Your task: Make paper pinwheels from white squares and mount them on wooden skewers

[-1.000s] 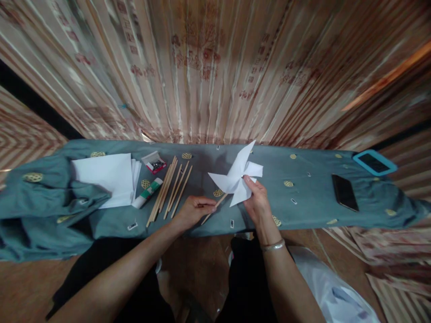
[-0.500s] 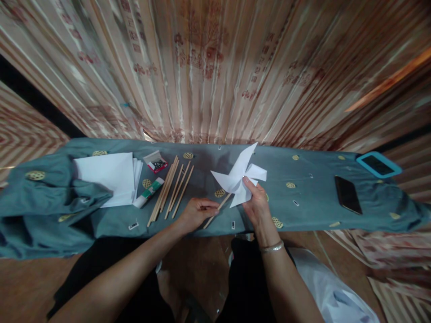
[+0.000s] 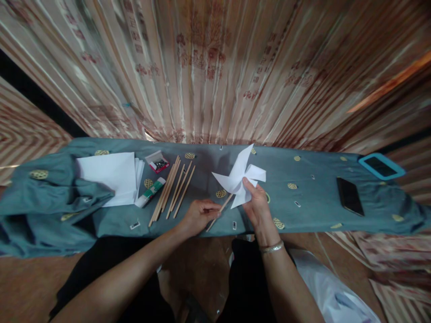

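A white paper pinwheel [image 3: 236, 176] with pointed, folded blades is held over the cloth-covered table. My right hand [image 3: 256, 199] grips it near its middle, the thumb pressed on the front of the paper. Behind the blades, a thin wooden stick [image 3: 225, 204] slants down to the left. My left hand [image 3: 201, 216] pinches this stick below the paper. Where stick and pinwheel meet is hidden by the paper. Left of my left hand lie several loose wooden sticks [image 3: 171, 188] side by side.
Farther left are a stack of white paper [image 3: 107, 179], a green-and-white glue stick or tube [image 3: 150, 193] and an open small red box [image 3: 157, 162] of metal pins. At the right lie a dark phone [image 3: 350, 196] and a blue-framed tablet [image 3: 381, 166]. A curtain [image 3: 208, 89] hangs behind.
The pinwheel has tilted very slightly, and the whole view has shifted a little. Both hands keep their holds.
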